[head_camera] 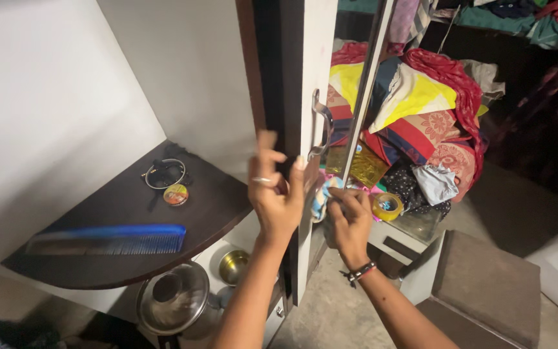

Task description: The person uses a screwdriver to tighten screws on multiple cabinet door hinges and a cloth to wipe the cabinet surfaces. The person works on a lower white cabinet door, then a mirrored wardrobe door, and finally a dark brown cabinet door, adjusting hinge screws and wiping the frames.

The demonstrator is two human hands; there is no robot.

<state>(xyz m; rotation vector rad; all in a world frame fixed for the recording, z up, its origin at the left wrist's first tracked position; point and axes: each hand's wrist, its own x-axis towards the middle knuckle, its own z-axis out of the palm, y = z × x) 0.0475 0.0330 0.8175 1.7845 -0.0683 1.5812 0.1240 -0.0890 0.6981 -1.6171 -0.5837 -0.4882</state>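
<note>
My left hand (272, 190) is raised with fingers spread, resting against the edge of a tall white cabinet door (311, 58) just below its curved metal handle (321, 126). A ring shows on one finger. My right hand (350, 220), with a dark bracelet at the wrist, pinches a small light-blue and white cloth (323, 194) against the lower part of the door's mirrored face. The mirror (408, 116) reflects a heap of colourful clothes.
A dark curved shelf (117, 213) at the left carries a blue comb (121, 239), a small round tin (175, 194) and bangles (163, 171). Steel vessels (172, 304) stand below it. A yellow tape roll (387, 207) lies on the ledge. A brown stool (485, 284) is at the right.
</note>
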